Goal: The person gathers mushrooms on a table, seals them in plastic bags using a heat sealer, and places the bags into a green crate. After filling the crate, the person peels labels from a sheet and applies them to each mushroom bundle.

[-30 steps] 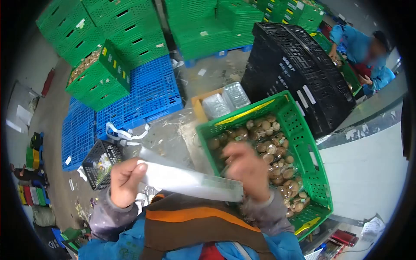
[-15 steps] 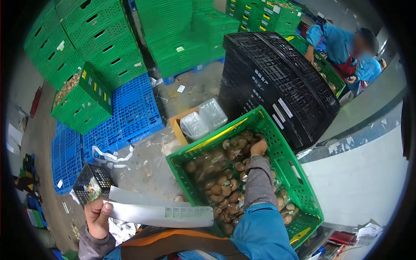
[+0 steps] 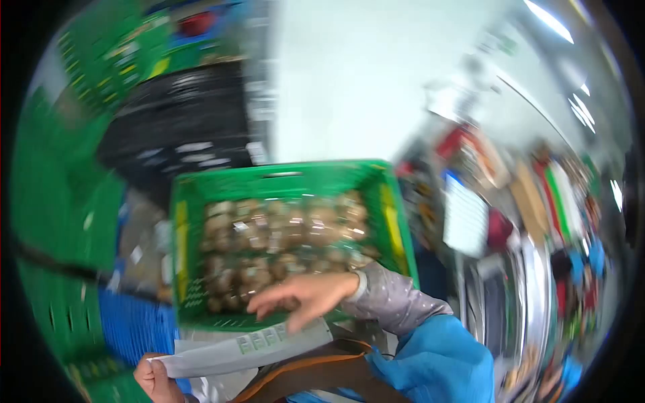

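Pinched in my left hand (image 3: 156,379) is one end of a long white strip of labels (image 3: 215,361), with green printed labels towards its far end. My right hand (image 3: 306,295) hovers over the near side of the green crate (image 3: 282,176), its fingers stretched out and the thumb close to the labels. Rows of brown mushrooms in clear wrapped packs (image 3: 285,225) fill the crate. Motion smears much of the view.
Beyond the crate's left corner stands a black crate stack (image 3: 181,114). Green crates (image 3: 64,168) rise at the far left, near a blue pallet (image 3: 138,326). A white wall (image 3: 336,87) lies behind, and blurred equipment with a pale panel (image 3: 465,216) is to the right.
The view has swung to the right, bringing the wall and equipment in. My right hand has come back from among the mushrooms to the label strip. My left hand keeps its hold.
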